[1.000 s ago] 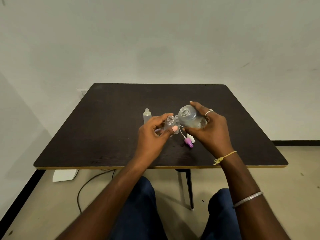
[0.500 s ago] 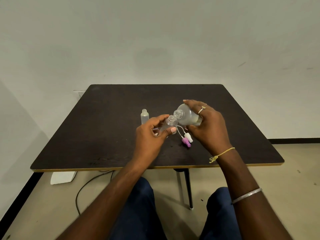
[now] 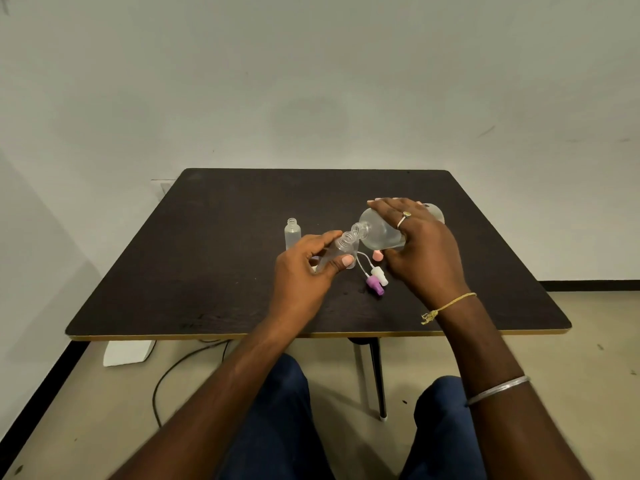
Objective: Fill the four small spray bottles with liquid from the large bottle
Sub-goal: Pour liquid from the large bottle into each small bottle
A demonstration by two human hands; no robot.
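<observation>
The large bottle (image 3: 379,232), gripped by the right hand (image 3: 422,251), had been tipped further, mouth to the small bottle (image 3: 341,249) gripped by the left hand (image 3: 308,270). Pouring was judged begun.

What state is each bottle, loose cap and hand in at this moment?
held small bottle, uncapped, tilted.
large bottle, uncapped, tipped sideways, neck at that bottle's mouth.
standing small bottle, uncapped, upright on table.
purple spray cap, off, lying on table.
white spray cap, off, lying beside it.
left hand, grips held small bottle.
right hand, holds large bottle.
</observation>
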